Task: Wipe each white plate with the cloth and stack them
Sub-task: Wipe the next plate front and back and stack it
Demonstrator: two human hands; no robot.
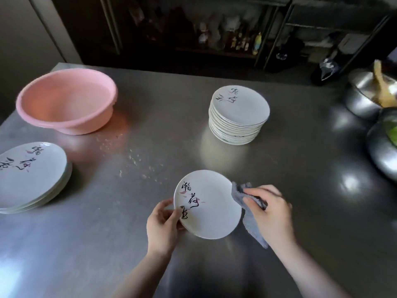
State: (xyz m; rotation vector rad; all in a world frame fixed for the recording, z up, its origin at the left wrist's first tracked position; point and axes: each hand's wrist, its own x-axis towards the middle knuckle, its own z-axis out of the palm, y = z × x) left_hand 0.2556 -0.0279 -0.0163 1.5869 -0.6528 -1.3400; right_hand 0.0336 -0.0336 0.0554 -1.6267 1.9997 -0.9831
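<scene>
Head view looks down on a steel table (279, 190) where a person works with two bare hands. Left hand (163, 222) grips a white plate (211, 211) by its near-left rim, thumb curled onto the upper face beside the black brush lettering, the other fingers (160, 208) wrapped behind the edge. That plate is tilted, lifted a little off the table, face toward the camera.

Right hand (271, 214) is closed round a grey cloth (247, 216) — the cloth bunches under the fingertips at the plate's right rim, touching it, and a loose tail hangs down past the wrist.

Farther back, right of centre, stands a tall stack of plates (238, 117) with the same lettering on top. At the left edge lies a lower, uneven stack of larger plates (32, 179). Behind it sits a pink basin (66, 102). Water drops (137, 160) speckle the table between the basin and the held plate. At the far right — metal pots (365, 93), partly cut off.
</scene>
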